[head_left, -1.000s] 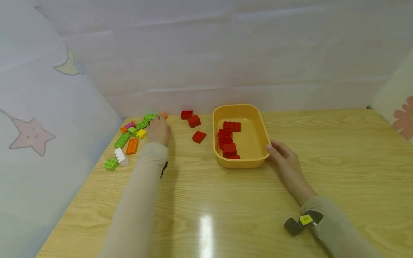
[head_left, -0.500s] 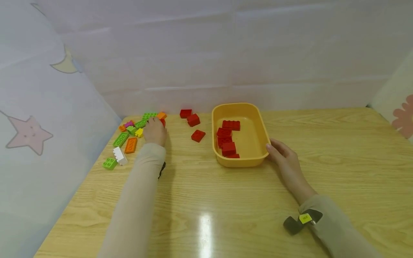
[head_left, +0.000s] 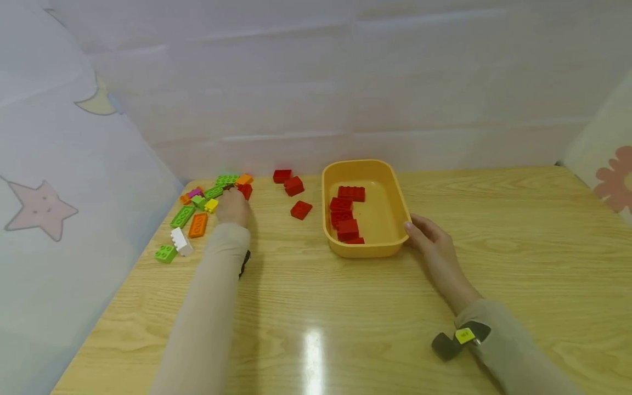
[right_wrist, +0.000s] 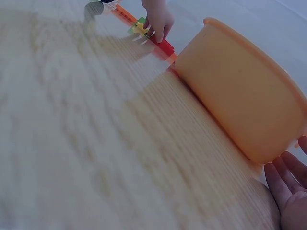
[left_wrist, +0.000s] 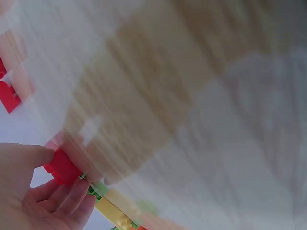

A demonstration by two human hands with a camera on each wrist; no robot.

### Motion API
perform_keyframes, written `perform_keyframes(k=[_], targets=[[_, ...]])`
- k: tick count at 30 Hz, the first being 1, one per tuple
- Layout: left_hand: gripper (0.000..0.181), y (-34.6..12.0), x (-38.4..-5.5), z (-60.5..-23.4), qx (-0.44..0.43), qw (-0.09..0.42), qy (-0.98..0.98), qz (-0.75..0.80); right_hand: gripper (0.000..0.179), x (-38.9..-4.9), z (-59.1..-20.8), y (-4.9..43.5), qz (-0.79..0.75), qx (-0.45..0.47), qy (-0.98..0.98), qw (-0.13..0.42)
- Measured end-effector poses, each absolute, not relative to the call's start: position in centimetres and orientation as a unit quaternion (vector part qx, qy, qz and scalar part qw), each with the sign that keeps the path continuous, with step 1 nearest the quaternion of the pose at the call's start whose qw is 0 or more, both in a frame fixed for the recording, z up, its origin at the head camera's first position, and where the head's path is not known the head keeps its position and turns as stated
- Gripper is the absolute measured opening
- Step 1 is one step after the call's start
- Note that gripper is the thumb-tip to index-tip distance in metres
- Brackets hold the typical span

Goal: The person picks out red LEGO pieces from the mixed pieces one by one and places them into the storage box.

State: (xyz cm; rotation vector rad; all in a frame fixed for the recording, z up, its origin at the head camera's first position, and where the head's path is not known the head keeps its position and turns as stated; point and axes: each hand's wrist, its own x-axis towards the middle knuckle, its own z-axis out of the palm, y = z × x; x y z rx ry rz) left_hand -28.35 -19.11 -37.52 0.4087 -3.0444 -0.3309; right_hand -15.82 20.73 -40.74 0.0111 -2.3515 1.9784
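Observation:
At the back left of the table my left hand [head_left: 233, 208] is among loose toy building bricks, fingers pointing down. In the left wrist view the left hand [left_wrist: 41, 187] has its thumb on one side of a red brick [left_wrist: 63, 166], its curled fingers close on the other. The same red brick [head_left: 245, 190] shows to the right of the hand in the head view. A yellow plastic bin [head_left: 364, 250] with several red bricks [head_left: 348, 229] along its left side stands mid-table. My right hand [head_left: 436, 253] holds its near right corner, thumb at the rim and fingers against the outer wall.
Green [head_left: 182, 216], orange [head_left: 198, 225], yellow [head_left: 211, 205] and white bricks [head_left: 181, 242] lie around the left hand. Several red bricks [head_left: 301, 209] lie between that hand and the bin. A paper-covered wall [head_left: 276, 88] rises behind the table.
My left hand has shifted a little left and toward me, uncovering an orange brick and the red brick on its right. The right hand stays at the bin's corner.

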Motion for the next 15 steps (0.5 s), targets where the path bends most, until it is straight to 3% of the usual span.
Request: perform_keyframes(k=[15], targets=[[0.040,-20.20,-28.69,-37.16,0.124,0.007,-0.986,-0.112,0.063,-15.85,-40.67,20.64,0.638,0.002,-0.769,0.042]])
